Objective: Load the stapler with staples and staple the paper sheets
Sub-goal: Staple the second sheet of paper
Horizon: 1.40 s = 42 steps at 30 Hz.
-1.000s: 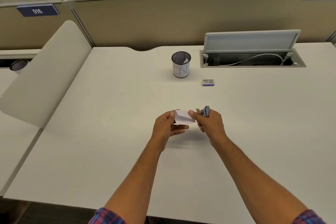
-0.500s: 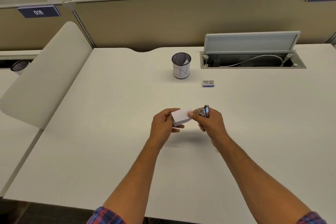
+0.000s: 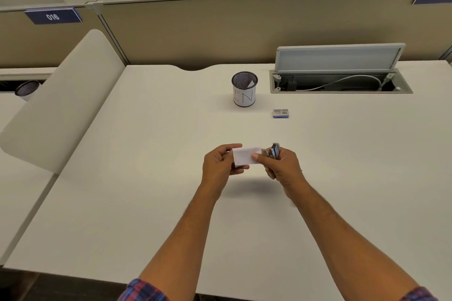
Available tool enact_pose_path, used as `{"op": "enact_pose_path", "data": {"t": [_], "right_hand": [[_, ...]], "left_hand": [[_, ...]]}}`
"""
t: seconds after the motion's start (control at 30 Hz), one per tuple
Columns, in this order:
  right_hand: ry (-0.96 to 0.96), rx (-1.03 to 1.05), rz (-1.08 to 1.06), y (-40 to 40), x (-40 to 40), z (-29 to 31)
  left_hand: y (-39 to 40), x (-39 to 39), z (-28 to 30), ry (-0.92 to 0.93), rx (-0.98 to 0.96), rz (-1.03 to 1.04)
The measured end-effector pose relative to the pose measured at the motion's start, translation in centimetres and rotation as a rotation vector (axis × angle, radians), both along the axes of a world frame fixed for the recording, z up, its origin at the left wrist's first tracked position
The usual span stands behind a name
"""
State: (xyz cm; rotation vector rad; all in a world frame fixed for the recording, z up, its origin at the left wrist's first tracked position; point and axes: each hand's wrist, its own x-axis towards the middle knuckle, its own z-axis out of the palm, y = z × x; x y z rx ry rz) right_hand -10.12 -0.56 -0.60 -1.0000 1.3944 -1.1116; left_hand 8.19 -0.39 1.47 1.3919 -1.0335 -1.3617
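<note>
Mesh cup (image 3: 244, 89), open cable tray (image 3: 341, 83)

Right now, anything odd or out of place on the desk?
Nothing spilled or damaged. The desk's cable hatch lid stands open. The staple box lies closed beside the mesh cup. Left hand holds paper sheets, right hand the stapler.

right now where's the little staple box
In the head view the staple box lies flat on the desk, right of centre, just right and in front of the mesh pen cup, beyond both hands.

The desk (image 3: 146, 154) is being lit evenly from above; straight edges are being bent by the wide lens.
</note>
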Motion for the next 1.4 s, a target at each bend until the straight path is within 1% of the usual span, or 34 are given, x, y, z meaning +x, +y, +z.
{"op": "enact_pose_path", "data": {"t": [0.33, 0.4, 0.57, 1.0, 1.4], "right_hand": [[-0.008, 0.009, -0.023, -0.47, -0.01, -0.33], [-0.016, 0.01, -0.029, -0.49, 0.02, -0.41], [-0.031, 0.017, -0.051, -0.46, 0.1, -0.44], [-0.123, 0.029, -0.026, -0.42, -0.35, -0.21], [-0.155, 0.028, -0.066, -0.52, -0.37, -0.37]], "left_hand": [[-0.08, 0.18, -0.05, -0.055, 0.014, -0.026], [-0.07, 0.15, -0.02, -0.023, 0.03, -0.019], [0.28, 0.0, 0.03, 0.136, 0.09, 0.012], [0.42, -0.39, -0.7, 0.108, 0.027, 0.011], [0.28, -0.34, -0.75, 0.132, 0.062, 0.003]]}}
